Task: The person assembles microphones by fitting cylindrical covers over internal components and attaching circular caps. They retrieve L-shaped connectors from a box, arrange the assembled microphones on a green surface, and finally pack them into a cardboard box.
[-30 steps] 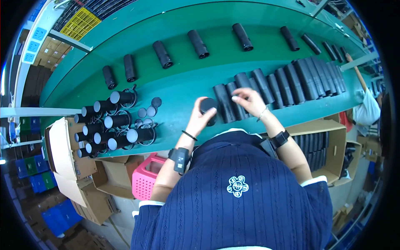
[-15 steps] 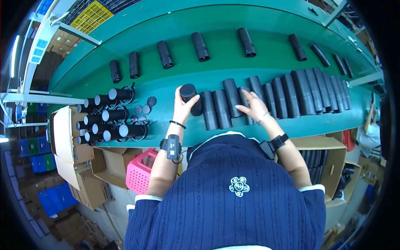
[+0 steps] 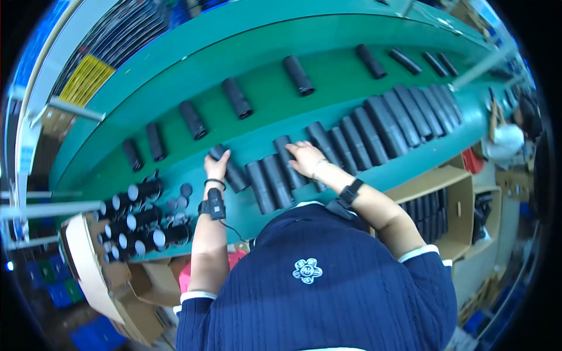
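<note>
- A cardboard box (image 3: 88,263) is being seen at the far left, near the table's (image 3: 269,58) near edge, with its flap standing open.
- A cluster of black tubes with pale ends (image 3: 137,219) is being kept on the green table just right of the box, with a few round black caps (image 3: 178,199) lying beside it.
- A black tube (image 3: 229,169) is being gripped at its far end by the left hand (image 3: 216,167), the fingers closed around it; the tube is lying on the table at the left end of the near row.
- A row of black tubes (image 3: 357,134) is being laid side by side from the middle of the table to the far right.
- The right hand (image 3: 305,159) is being rested flat on tubes in this row, fingers spread and clamped on nothing.
- The two hands are being held apart, with a few tubes between them.
- Single black tubes (image 3: 237,98) are being left spaced out along the far strip of the table.
- Shelves (image 3: 451,199) holding more dark tubes are being seen at the near right.
</note>
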Demonstrator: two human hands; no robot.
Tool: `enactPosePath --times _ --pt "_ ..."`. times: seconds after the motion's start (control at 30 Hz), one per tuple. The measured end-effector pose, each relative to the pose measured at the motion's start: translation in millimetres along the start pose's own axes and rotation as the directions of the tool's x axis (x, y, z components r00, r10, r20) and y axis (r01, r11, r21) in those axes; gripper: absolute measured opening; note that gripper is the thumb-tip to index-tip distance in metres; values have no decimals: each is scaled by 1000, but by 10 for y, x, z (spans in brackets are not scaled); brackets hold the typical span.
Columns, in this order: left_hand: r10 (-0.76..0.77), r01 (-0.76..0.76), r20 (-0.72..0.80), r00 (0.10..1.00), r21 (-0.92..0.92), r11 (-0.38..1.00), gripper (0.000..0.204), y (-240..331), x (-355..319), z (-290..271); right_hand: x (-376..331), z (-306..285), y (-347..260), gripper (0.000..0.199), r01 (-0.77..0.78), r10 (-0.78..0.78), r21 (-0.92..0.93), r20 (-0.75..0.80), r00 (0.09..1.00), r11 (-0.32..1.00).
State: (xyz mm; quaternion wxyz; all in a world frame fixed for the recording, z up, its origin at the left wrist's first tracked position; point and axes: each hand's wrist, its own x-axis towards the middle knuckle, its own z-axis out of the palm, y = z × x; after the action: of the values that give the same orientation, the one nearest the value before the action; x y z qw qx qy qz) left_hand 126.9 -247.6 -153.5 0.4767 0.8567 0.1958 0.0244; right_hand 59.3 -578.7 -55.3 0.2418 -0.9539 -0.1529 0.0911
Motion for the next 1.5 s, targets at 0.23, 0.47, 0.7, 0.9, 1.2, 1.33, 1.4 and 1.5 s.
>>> enactPosePath --times 0.23,0.47,0.7,0.9,1.2,1.33,1.4,1.5 --pt "-7 3 10 1000 363 932 113 453 -372 220 416 -24 75 57 -222 226 -93 45 973 971" --pt "103 -75 91 990 -266 961 81 544 -450 -62 583 -27 13 80 -301 295 89 80 952 949" --pt "370 -363 -38 928 -308 880 70 683 -699 -258 360 -461 -125 67 140 -26 438 -257 966 888" --pt "319 -314 -38 947 -313 896 76 807 -797 -283 268 -556 -116 65 185 19 685 -279 960 705" --pt "341 -318 -6 940 -377 870 86 781 -793 -403 333 -381 -162 67 131 34 727 -208 978 674" --pt "335 -335 -59 940 -340 879 93 787 -876 -408 325 -334 -65 65 137 16 756 -191 981 640" --pt "232 -234 -32 972 -205 950 100 787 -930 -443 324 -335 -65 65 149 5 758 -197 980 635" --pt "192 -215 -126 973 -209 954 93 697 -1027 -426 340 -354 -82 64 133 10 747 -184 983 651"
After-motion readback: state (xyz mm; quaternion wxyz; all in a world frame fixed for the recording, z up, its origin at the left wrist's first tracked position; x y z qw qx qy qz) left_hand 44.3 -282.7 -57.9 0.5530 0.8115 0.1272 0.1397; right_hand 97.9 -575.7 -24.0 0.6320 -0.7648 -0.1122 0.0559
